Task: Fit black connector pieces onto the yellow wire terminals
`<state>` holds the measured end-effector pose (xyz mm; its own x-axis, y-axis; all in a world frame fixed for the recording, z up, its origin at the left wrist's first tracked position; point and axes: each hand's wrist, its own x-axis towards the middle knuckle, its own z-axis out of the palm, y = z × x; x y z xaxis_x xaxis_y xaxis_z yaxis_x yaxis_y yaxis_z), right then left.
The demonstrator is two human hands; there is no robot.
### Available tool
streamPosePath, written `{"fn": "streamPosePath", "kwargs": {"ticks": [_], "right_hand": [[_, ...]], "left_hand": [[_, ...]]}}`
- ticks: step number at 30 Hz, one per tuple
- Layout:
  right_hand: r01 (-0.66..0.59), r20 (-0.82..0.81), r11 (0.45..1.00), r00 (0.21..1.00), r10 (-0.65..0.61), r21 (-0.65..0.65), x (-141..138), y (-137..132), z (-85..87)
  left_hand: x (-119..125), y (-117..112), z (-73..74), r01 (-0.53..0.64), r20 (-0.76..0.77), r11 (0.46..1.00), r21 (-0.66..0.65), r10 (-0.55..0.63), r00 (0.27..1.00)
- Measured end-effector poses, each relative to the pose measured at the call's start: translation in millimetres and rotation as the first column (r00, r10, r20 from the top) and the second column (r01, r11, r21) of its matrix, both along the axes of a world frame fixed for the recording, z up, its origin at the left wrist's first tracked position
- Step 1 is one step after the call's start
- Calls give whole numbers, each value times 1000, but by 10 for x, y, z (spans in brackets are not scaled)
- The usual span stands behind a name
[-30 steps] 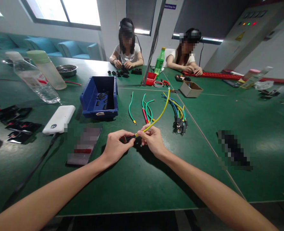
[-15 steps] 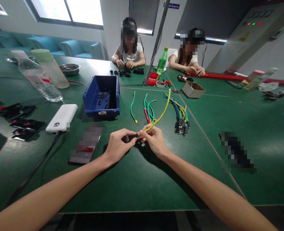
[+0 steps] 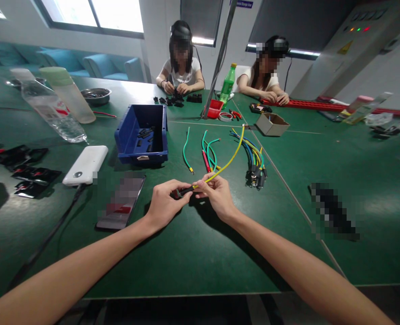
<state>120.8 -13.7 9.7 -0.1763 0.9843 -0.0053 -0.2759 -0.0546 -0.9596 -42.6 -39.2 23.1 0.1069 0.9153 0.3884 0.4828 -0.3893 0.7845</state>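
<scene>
My left hand (image 3: 169, 201) pinches a black sleeve (image 3: 185, 191) at the near end of a yellow wire (image 3: 233, 157). Just beside it, my right hand (image 3: 216, 195) grips the wire between thumb and fingers. From there the wire curves up and to the right, its bare tip in the air. Whether the wire's end sits inside the sleeve cannot be made out. Beyond my hands lie several green wires (image 3: 186, 151) and a red-handled tool (image 3: 206, 161). A bundle of finished-looking wires (image 3: 257, 169) with black sleeves rests to the right.
A blue bin (image 3: 142, 155) holding black sleeves stands left of centre. Nearby are a phone (image 3: 122, 203), a white power bank (image 3: 86, 164) with a cable, and bottles (image 3: 51, 108). Farther back are a cardboard box (image 3: 272, 125), a metal pole and two people seated across the table.
The free end of the yellow wire has swung slightly to the right. Both hands keep their hold in nearly the same place, and the view has shifted a little.
</scene>
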Motion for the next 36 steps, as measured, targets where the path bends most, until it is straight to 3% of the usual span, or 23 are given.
{"fn": "streamPosePath", "kwargs": {"ticks": [23,30,36], "right_hand": [[-11,32,1000,999,11,0,24,18,-23],[50,21,999,999,-50,17,30,29,-4],[113,7,994,994,-113,10,51,73,-1]], "left_hand": [[-28,26,-45,48,-25,998,-38,-49,998],[-22,8,-8,82,2,991,-101,-82,997],[6,5,-13,44,66,981,-190,-32,997]]}}
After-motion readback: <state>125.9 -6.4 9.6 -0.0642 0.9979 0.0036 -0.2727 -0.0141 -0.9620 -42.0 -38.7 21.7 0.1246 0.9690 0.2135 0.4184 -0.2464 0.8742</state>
